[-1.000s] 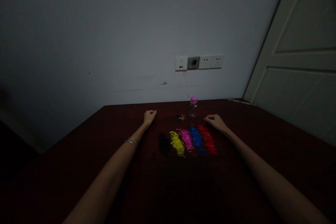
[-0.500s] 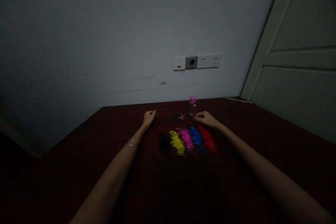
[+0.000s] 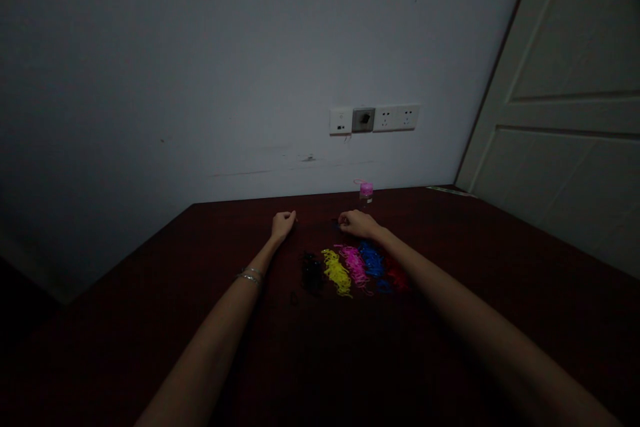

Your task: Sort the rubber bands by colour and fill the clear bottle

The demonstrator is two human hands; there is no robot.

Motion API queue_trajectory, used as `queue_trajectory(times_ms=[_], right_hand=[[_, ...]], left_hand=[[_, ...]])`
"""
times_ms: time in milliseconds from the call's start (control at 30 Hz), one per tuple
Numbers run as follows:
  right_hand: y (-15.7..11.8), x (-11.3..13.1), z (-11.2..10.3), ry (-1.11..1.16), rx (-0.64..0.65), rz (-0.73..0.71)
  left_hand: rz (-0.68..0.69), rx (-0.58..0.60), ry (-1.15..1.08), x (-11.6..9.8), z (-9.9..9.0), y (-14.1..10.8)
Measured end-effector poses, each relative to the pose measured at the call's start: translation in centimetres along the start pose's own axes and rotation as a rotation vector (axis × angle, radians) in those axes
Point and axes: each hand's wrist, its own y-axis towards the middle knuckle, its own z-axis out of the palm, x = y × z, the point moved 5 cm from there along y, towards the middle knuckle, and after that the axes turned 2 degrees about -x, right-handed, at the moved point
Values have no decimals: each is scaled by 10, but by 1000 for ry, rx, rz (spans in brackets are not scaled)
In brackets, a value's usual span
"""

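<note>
The pink-capped bottle (image 3: 366, 191) is standing behind the right hand (image 3: 357, 223), its contents hidden. That hand is showing half-curled fingers beyond five coloured strand piles (image 3: 355, 265) on the worktop (image 3: 220, 233); the left hand (image 3: 283, 225) is resting nearly closed. I cannot tell whether either is holding anything.

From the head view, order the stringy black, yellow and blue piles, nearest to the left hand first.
From the left hand:
1. Stringy black pile, row's left end.
2. Stringy yellow pile, next rightward.
3. Stringy blue pile, farther right.
</note>
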Motion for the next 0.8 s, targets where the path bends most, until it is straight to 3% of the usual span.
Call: queue_trajectory(times_ms=[233,800], right_hand=[[4,4,9,-29,10,62],[2,7,8,-32,9,62]], left_hand=[[1,5,-4,-1,-1,-1],[4,8,-10,-4,-2,-3]])
